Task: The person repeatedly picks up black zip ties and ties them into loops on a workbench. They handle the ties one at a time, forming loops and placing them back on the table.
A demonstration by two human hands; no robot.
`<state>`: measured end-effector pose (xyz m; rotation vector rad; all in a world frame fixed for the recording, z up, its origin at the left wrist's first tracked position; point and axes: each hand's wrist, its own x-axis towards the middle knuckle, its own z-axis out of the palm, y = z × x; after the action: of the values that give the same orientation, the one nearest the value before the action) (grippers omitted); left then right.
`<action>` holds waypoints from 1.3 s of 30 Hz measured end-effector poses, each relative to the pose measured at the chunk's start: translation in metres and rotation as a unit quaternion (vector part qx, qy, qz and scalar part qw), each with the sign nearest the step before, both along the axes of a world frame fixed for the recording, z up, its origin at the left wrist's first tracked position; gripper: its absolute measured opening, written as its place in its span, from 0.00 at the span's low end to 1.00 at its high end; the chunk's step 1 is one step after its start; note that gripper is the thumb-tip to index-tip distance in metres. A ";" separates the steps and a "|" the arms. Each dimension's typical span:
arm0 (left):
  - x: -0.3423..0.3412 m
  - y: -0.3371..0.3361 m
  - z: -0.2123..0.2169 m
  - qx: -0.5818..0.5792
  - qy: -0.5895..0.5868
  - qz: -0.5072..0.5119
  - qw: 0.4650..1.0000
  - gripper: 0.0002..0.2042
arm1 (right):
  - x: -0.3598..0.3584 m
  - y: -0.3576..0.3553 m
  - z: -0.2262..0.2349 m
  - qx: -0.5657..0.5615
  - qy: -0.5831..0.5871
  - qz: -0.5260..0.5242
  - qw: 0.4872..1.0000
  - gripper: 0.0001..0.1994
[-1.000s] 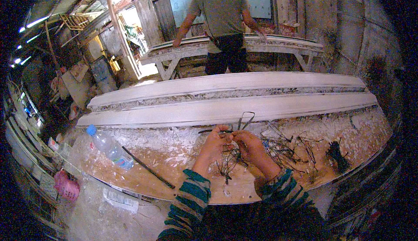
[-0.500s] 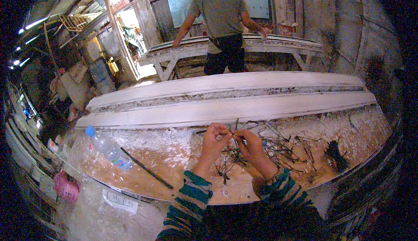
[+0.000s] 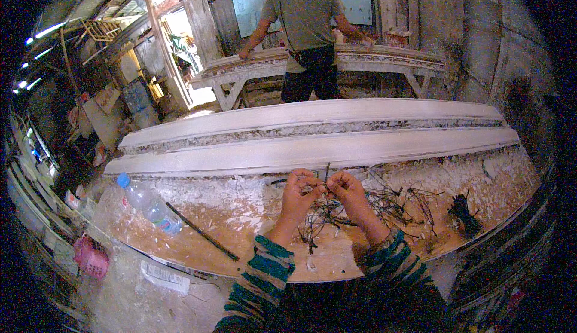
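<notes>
Close together over the middle of the worktable, my left hand and my right hand meet fingertip to fingertip. Both are closed in a pinch on something small between them, too fine to make out. Beneath and to the right spreads a loose tangle of thin dark wire-like strands. One short dark strand stands out just between the hands; whether it is held or lies behind them I cannot tell. A denser dark bundle of strands lies farther right on the table.
Two long white-coated boards lie across the far side of the worktable. At left are a clear plastic bottle with a blue cap and a dark rod. A pink basket stands lower left. Beyond, a person works at another bench.
My right hand has turned slightly and shifted a little right, its fingers more tightly curled. My left hand stays nearly in place. The other person's hands have shifted slightly along the far bench.
</notes>
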<state>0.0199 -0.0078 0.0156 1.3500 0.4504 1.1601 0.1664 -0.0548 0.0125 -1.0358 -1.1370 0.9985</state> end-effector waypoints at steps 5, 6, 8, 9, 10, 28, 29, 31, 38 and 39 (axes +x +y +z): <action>0.000 -0.003 0.005 0.021 0.019 0.008 1.000 0.22 | -0.002 -0.001 0.000 0.017 0.061 0.000 0.998 0.08; 0.000 -0.004 0.006 0.013 0.017 0.007 1.000 0.22 | -0.002 -0.002 0.000 0.024 0.067 -0.006 0.997 0.07; -0.001 -0.005 0.009 -0.004 0.021 0.003 1.000 0.22 | -0.003 -0.002 0.001 0.038 -0.003 -0.047 0.998 0.07; -0.001 -0.006 0.009 -0.013 0.023 0.001 1.000 0.23 | -0.004 -0.002 0.001 0.039 -0.045 -0.075 0.995 0.07; -0.001 -0.006 0.010 -0.018 0.024 0.005 1.000 0.23 | -0.004 -0.003 0.002 0.054 -0.048 -0.077 0.994 0.06; 0.000 -0.008 0.009 0.092 0.120 0.104 0.983 0.19 | -0.007 -0.004 0.000 0.062 -0.148 -0.122 0.980 0.06; 0.000 -0.009 0.009 0.095 0.143 0.114 0.979 0.19 | -0.008 -0.005 0.001 0.062 -0.141 -0.117 0.981 0.06; 0.000 -0.011 0.010 0.112 0.162 0.128 0.972 0.18 | -0.010 -0.008 0.004 0.067 -0.166 -0.125 0.976 0.05; 0.006 -0.008 0.000 0.155 0.135 0.142 0.968 0.17 | -0.014 -0.010 0.008 0.118 -0.267 -0.180 0.939 0.05; 0.007 -0.007 -0.002 0.155 0.124 0.138 0.970 0.17 | -0.015 -0.009 0.008 0.107 -0.272 -0.173 0.941 0.05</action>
<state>0.0265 -0.0151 0.0139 1.7573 0.6732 1.3337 0.1517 -0.0642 0.0206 -1.3168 -1.4067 0.2980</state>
